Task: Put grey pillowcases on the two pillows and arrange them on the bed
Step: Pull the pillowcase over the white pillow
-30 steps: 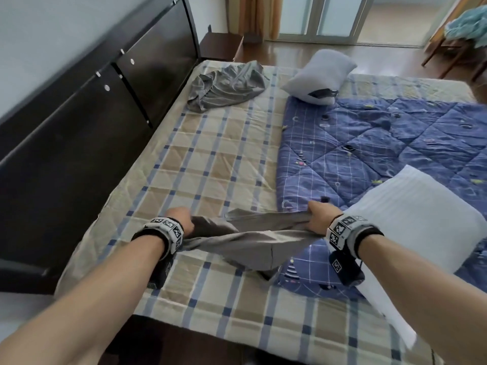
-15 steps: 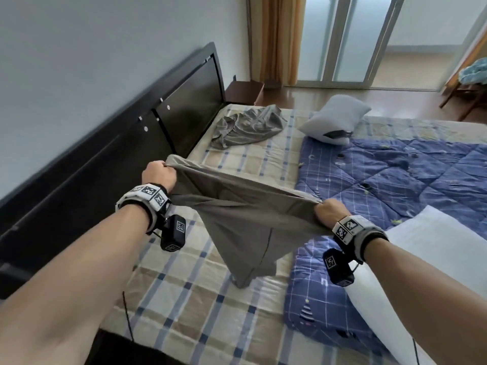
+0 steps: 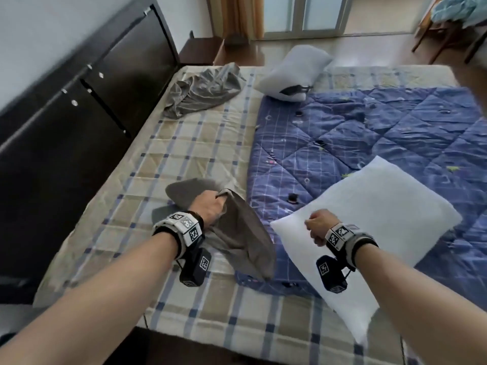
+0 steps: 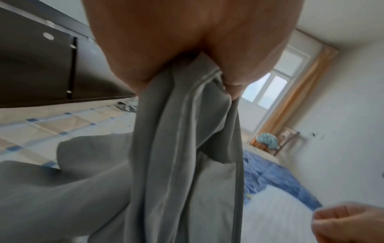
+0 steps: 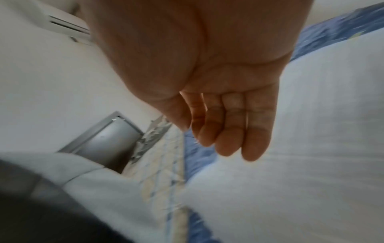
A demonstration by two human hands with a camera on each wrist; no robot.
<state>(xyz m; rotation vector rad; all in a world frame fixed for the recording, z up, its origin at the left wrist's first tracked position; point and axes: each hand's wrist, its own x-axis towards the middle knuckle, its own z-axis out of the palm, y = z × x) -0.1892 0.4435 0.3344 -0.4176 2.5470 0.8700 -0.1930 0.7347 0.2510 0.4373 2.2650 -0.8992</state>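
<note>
Right now my left hand is bunched tight round the gathered edge of a grey pillowcase, fingers and thumb curled into the cloth. From the left wrist view the fabric hangs down out of my fist in long folds; from the head view its loose end drapes over the checked sheet and just reaches the near corner of the blue quilt. My right hand holds nothing: the right wrist view shows the palm turned out and the fingers relaxed, only lightly bent, hovering over the near white pillow. Whether the fingertips touch the pillow I cannot tell. That pillow is bare, with no case on it, and lies slantwise with most of it on the quilt and its near corner toward the sheet at the bed's front edge.

Further along the bed, the quilt covers the right part of the mattress and the checked sheet shows on the left, beside the dark headboard. At the far end a second grey pillowcase lies crumpled on the sheet near the headboard. Just right of it the second white pillow, also bare, rests half on the far edge of the quilt. Beyond the bed are a wooden floor, an orange curtain and glass doors.
</note>
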